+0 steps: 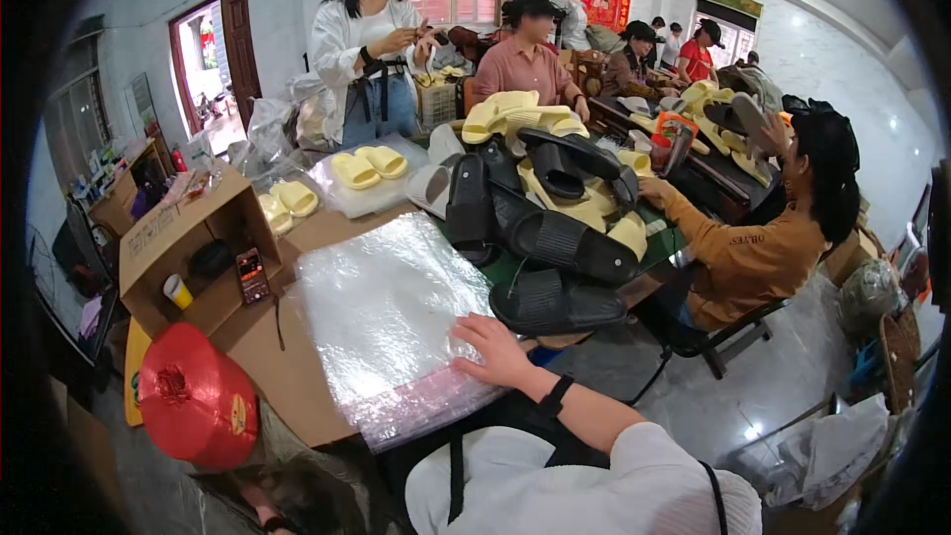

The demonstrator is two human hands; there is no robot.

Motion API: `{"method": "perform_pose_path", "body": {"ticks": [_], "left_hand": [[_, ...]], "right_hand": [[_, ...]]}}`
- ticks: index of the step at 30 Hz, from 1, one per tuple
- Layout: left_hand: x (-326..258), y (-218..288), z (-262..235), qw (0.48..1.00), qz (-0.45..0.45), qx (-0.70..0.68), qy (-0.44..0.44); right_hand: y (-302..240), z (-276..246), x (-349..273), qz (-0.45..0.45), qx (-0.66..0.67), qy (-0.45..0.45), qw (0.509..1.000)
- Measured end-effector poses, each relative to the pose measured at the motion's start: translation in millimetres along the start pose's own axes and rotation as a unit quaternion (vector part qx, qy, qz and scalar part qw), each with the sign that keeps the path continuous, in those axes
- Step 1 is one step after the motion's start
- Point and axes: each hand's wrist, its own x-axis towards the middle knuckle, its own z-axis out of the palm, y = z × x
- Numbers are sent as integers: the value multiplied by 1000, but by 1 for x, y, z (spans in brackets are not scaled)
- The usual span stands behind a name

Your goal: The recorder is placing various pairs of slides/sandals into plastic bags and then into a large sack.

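Note:
My right hand (497, 352) lies flat, fingers apart, on the near right edge of a stack of clear plastic bags (386, 322) on a cardboard-covered table (297, 376). It holds nothing, and a black band circles its wrist. My left hand is out of sight. Just beyond the hand lies a pile of black slippers (555, 238) mixed with pale yellow slippers (525, 114).
An open cardboard box (183, 238) with a small cup and a device stands at the left, with a red twine spool (196, 396) below it. Yellow slipper pairs (369, 166) lie on bags farther back. Several other people sit or stand around the tables; one in orange (753, 248) sits at right.

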Motion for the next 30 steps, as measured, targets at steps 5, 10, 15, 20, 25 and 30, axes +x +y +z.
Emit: {"method": "perform_pose_path", "body": {"ticks": [5, 10, 15, 20, 25, 30], "left_hand": [[-59, 1, 26, 998, -40, 26, 45], [-105, -3, 26, 990, -73, 60, 104], [-136, -6, 28, 976, -110, 82, 169], [-111, 10, 41, 965, -123, 105, 205], [-55, 26, 63, 979, -177, 35, 95], [-33, 27, 65, 970, -239, -29, -14]], "right_hand": [[5, 3, 1, -16, 17, -29, 999], [6, 3, 1, -13, 4, -17, 1000], [8, 5, -1, -7, 12, -51, 999], [18, -6, -2, -34, 38, -88, 995], [26, -24, -4, -134, 39, -175, 975], [29, -8, -8, -133, 20, -186, 973]]}}
